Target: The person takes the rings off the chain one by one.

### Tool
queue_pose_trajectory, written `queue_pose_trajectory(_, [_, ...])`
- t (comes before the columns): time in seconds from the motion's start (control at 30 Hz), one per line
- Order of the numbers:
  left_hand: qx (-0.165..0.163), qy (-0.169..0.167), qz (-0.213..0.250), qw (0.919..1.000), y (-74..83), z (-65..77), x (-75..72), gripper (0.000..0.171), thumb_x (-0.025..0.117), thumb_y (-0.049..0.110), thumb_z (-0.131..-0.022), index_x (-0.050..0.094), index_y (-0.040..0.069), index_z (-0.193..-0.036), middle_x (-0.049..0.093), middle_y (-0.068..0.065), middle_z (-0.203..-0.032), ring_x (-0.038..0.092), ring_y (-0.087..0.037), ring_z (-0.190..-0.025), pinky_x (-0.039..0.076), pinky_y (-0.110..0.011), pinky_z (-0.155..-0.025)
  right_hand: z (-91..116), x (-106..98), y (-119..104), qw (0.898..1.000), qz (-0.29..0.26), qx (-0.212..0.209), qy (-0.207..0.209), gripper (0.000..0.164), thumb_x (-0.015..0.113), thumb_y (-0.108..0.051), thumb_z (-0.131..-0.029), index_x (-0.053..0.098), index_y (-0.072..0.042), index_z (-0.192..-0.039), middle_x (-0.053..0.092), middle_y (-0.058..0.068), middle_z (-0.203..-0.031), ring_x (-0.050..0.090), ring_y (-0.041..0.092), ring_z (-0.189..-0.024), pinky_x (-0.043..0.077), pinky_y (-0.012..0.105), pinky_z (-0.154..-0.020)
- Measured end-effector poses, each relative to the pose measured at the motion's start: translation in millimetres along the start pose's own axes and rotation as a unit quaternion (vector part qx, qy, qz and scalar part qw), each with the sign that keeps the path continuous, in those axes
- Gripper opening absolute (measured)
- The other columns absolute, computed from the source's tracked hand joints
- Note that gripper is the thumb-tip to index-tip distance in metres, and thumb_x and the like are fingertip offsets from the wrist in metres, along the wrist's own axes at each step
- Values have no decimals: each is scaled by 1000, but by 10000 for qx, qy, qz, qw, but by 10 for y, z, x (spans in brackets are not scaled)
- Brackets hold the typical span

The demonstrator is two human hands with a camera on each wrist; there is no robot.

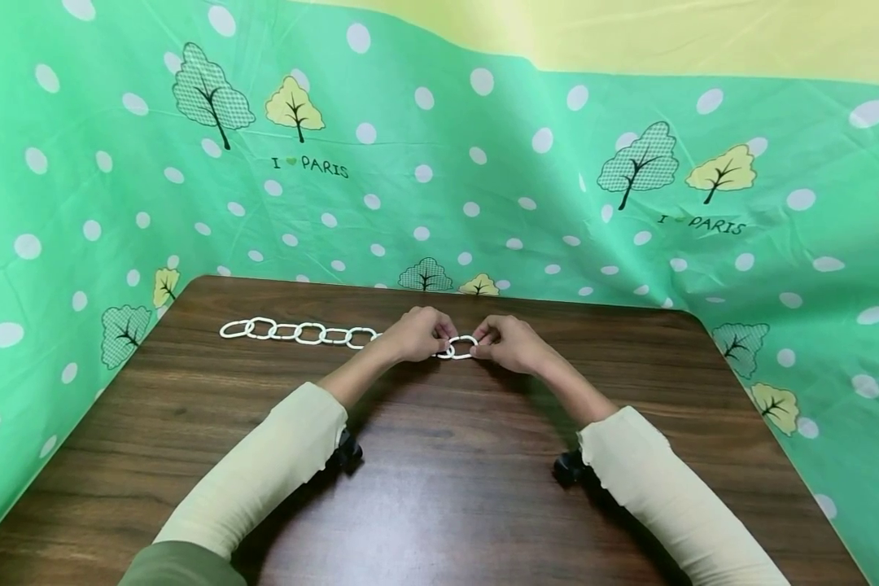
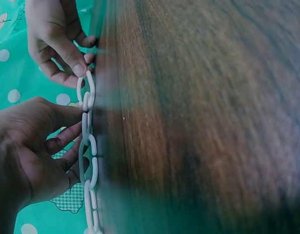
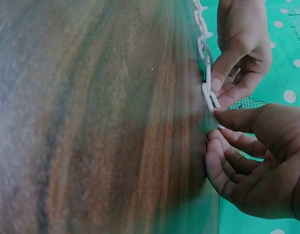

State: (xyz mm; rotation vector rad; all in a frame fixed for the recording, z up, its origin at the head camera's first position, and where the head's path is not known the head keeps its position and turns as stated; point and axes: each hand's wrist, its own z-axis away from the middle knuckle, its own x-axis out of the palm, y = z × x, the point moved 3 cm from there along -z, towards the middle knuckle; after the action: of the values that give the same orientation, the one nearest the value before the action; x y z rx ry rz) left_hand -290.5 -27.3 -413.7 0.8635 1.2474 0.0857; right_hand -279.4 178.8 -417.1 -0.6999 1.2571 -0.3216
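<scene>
A chain of white oval links (image 1: 310, 333) lies stretched across the far half of the table, running left from my hands. At its right end, my right hand (image 1: 511, 343) pinches the last link (image 1: 464, 337) between thumb and fingers. Close beside it, my left hand (image 1: 416, 334) has thumb and fingers on the neighbouring link, hiding part of the chain in the head view. The left wrist view shows the left thumb touching the chain (image 2: 94, 146) from the side. In the right wrist view, the right thumb and a finger hold the end link (image 3: 208, 97).
The brown wooden table (image 1: 439, 505) has rounded far corners. A green dotted cloth (image 1: 425, 203) with printed trees hangs behind and at both sides. Black wrist mounts (image 1: 349, 452) sit under the pale sleeves (image 1: 264, 464).
</scene>
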Motion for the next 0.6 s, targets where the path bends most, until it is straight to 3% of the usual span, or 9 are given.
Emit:
queue_pose_trajectory(0.03, [1,-9,36,10000,3,5,-1,17,77,10,-106,83,7,-121,86,-7,-113,78,-21,-111,59,-42,-108,92,-32,-121,10000,-33,2,32,20,84,-15,-102,76,-3,-116,78,10,-105,69,21,-95,50,30,-82])
queue_pose_trajectory(0.37, [145,143,431,9989,7,25,-16,12,78,11,-105,83,6,-115,85,-5,-101,75,-13,-92,58,-29,-88,89,-65,-137,9988,-399,-264,114,16,76,-6,-106,77,2,-119,79,15,-102,67,16,-81,53,25,-69])
queue_pose_trajectory(0.6, [316,419,683,9963,20,58,-52,7,79,13,-106,82,7,-107,84,-7,-97,75,-14,-88,59,-27,-83,89,-150,-203,9972,-513,-487,241,16,76,-8,-107,79,3,-118,80,19,-105,77,30,-84,61,29,-69])
